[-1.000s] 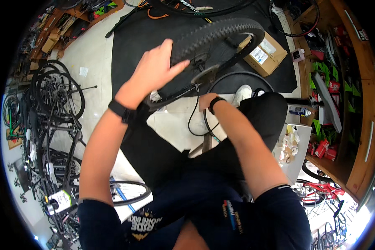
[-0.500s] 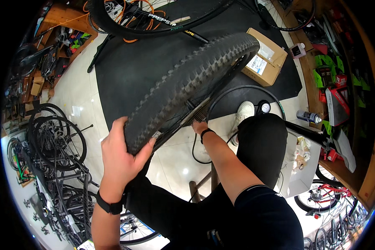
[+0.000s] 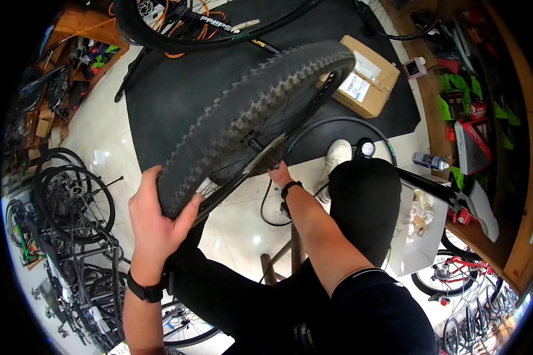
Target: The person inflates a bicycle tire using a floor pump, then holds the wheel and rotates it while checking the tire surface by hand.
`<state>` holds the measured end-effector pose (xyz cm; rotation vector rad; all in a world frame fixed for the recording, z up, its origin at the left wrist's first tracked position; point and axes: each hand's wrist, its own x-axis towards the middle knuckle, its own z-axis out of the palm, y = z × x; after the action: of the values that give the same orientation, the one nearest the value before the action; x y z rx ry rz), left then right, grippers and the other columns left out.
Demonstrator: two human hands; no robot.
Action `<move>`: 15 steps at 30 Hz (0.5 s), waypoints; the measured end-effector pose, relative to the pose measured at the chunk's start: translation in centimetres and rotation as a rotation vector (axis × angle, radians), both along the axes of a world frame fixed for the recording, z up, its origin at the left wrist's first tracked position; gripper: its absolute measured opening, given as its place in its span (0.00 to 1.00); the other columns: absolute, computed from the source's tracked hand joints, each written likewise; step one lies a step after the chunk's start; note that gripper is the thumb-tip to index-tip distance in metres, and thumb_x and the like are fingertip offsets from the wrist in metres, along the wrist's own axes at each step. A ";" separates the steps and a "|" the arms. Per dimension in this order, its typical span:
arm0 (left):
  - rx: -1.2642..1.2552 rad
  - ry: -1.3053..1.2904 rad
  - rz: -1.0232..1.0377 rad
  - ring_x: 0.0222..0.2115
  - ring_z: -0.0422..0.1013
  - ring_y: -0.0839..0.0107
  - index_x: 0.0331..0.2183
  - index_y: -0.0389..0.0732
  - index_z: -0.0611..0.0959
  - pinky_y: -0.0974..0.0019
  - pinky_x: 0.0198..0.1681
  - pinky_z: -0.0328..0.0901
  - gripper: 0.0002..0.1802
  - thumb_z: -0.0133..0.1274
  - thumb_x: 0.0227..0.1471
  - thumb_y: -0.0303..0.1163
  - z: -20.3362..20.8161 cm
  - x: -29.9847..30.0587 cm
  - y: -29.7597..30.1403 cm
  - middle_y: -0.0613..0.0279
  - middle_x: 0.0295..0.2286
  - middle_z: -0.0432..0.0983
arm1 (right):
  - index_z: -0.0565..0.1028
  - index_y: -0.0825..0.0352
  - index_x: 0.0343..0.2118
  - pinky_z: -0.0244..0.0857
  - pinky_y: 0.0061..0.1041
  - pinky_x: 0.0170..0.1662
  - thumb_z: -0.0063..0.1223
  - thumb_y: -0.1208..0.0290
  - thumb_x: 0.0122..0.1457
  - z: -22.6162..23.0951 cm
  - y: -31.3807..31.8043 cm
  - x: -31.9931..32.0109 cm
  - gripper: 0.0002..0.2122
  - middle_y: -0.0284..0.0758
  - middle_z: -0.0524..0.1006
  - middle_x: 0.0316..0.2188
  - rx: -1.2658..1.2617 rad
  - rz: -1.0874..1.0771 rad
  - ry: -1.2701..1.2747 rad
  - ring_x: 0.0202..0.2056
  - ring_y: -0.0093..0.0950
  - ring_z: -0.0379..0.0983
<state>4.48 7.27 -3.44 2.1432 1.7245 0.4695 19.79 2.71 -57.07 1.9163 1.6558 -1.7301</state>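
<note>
A bicycle wheel with a black knobbly tyre (image 3: 243, 112) is tilted across the space in front of me. My left hand (image 3: 160, 204) grips the tyre at its near left end, thumb on the inner side and fingers round the outside. Towards the hub, a cassette of sprockets (image 3: 266, 158) faces my right side. My right hand (image 3: 280, 173) is closed right beside the cassette, at the hub's end; what its fingertips pinch is hidden.
A floor pump's gauge (image 3: 367, 148) stands beside my shoe, its hose curving behind the wheel. On the black mat (image 3: 177, 100) sit a cardboard box (image 3: 373, 77) and another bike. A spray can (image 3: 430, 161) is at right; parked bikes (image 3: 74, 195) line the left.
The wheel has tipped so more spokes and the cassette show. My right hand has stayed by the hub, and my left keeps its grip. The whole view has shifted slightly.
</note>
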 end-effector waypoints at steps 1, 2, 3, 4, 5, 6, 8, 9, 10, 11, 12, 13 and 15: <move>-0.003 -0.012 0.013 0.30 0.77 0.46 0.44 0.30 0.73 0.58 0.34 0.71 0.29 0.66 0.42 0.34 0.3 0.0 -0.3 0.43 0.30 0.78 | 0.72 0.63 0.38 0.63 0.44 0.43 0.48 0.65 0.62 1.0 -1.7 0.1 0.07 0.38 0.71 0.41 0.158 0.194 -0.242 0.41 0.39 0.67; 0.012 -0.037 0.016 0.30 0.77 0.45 0.44 0.30 0.74 0.57 0.34 0.71 0.29 0.66 0.43 0.34 0.4 0.4 -0.1 0.42 0.30 0.78 | 0.74 0.63 0.34 0.65 0.44 0.39 0.48 0.67 0.62 1.2 -3.0 0.9 0.06 0.38 0.73 0.37 0.228 0.169 -0.308 0.38 0.39 0.69; 0.026 -0.050 -0.018 0.31 0.77 0.45 0.43 0.30 0.74 0.57 0.34 0.71 0.28 0.66 0.43 0.34 0.5 0.9 0.1 0.42 0.30 0.78 | 0.76 0.63 0.30 0.67 0.44 0.36 0.48 0.69 0.62 0.9 -4.6 2.3 0.07 0.38 0.75 0.33 0.301 0.140 -0.395 0.34 0.39 0.71; 0.039 -0.061 -0.058 0.31 0.77 0.44 0.43 0.30 0.74 0.57 0.34 0.71 0.28 0.66 0.44 0.34 0.7 1.4 0.2 0.41 0.30 0.78 | 0.78 0.64 0.26 0.68 0.44 0.33 0.48 0.70 0.62 0.7 -6.3 4.0 0.10 0.39 0.77 0.29 0.322 0.128 -0.460 0.31 0.40 0.73; 0.065 -0.064 -0.087 0.31 0.77 0.44 0.43 0.30 0.74 0.56 0.34 0.71 0.27 0.65 0.44 0.34 1.3 2.0 0.3 0.41 0.30 0.78 | 0.73 0.67 0.22 0.65 0.46 0.26 0.47 0.70 0.64 1.0 -6.9 5.5 0.13 0.37 0.73 0.22 0.272 0.123 -0.447 0.22 0.37 0.68; 0.097 -0.028 -0.083 0.32 0.76 0.43 0.43 0.31 0.75 0.55 0.35 0.71 0.27 0.65 0.44 0.35 1.6 1.9 -0.5 0.41 0.31 0.78 | 0.83 0.60 0.33 0.73 0.34 0.39 0.45 0.68 0.65 3.0 -6.7 5.3 0.12 0.34 0.82 0.35 0.064 0.249 -0.544 0.36 0.36 0.77; 0.136 -0.046 -0.081 0.33 0.76 0.42 0.43 0.31 0.74 0.54 0.35 0.71 0.27 0.65 0.44 0.36 2.5 1.1 -1.9 0.41 0.32 0.78 | 0.82 0.63 0.30 0.71 0.36 0.37 0.50 0.73 0.62 8.9 -4.9 6.8 0.09 0.34 0.83 0.30 -0.044 0.019 -0.417 0.33 0.36 0.78; 0.151 -0.051 -0.115 0.33 0.76 0.42 0.43 0.31 0.74 0.53 0.36 0.71 0.27 0.65 0.44 0.35 3.0 1.6 -1.7 0.41 0.33 0.78 | 0.79 0.63 0.28 0.69 0.39 0.33 0.53 0.71 0.59 9.8 -5.1 7.8 0.06 0.36 0.79 0.28 0.170 -0.058 -0.346 0.31 0.37 0.77; 0.137 -0.050 -0.141 0.35 0.75 0.40 0.44 0.30 0.74 0.52 0.37 0.70 0.28 0.65 0.44 0.35 3.8 2.1 -1.9 0.38 0.34 0.78 | 0.77 0.64 0.26 0.68 0.42 0.30 0.57 0.69 0.55 10.4 -5.2 8.8 0.05 0.38 0.76 0.26 0.387 -0.107 -0.281 0.29 0.38 0.76; 0.133 -0.057 -0.161 0.37 0.75 0.39 0.45 0.29 0.73 0.51 0.39 0.69 0.30 0.66 0.44 0.34 4.3 2.1 -2.2 0.36 0.35 0.77 | 0.72 0.66 0.26 0.67 0.43 0.24 0.60 0.63 0.53 11.8 -5.4 10.4 0.12 0.40 0.70 0.22 0.824 0.033 -0.281 0.25 0.39 0.74; 0.119 -0.040 -0.091 0.38 0.75 0.40 0.46 0.30 0.73 0.51 0.40 0.70 0.30 0.66 0.42 0.34 4.4 0.8 -3.2 0.36 0.36 0.77 | 0.74 0.70 0.27 0.70 0.42 0.29 0.60 0.64 0.52 18.6 -3.4 8.9 0.12 0.45 0.74 0.26 0.348 -0.447 0.067 0.28 0.43 0.76; 0.078 -0.066 -0.074 0.38 0.74 0.39 0.46 0.30 0.73 0.50 0.41 0.69 0.31 0.66 0.42 0.34 4.9 -0.4 -3.7 0.37 0.35 0.77 | 0.76 0.73 0.28 0.72 0.42 0.35 0.59 0.65 0.50 27.3 -1.2 7.5 0.13 0.50 0.79 0.29 0.010 -1.093 0.273 0.31 0.47 0.78; 0.124 -0.018 -0.118 0.40 0.74 0.41 0.46 0.31 0.72 0.50 0.42 0.70 0.30 0.66 0.43 0.33 5.0 -2.1 -4.8 0.39 0.38 0.77 | 0.76 0.76 0.27 0.72 0.41 0.39 0.58 0.67 0.51 37.8 -2.0 9.1 0.13 0.55 0.79 0.32 0.126 -0.814 0.198 0.34 0.51 0.77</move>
<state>2.40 2.47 1.57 2.3039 1.5861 0.5747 28.89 0.70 -19.24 2.8191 1.0927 -2.1439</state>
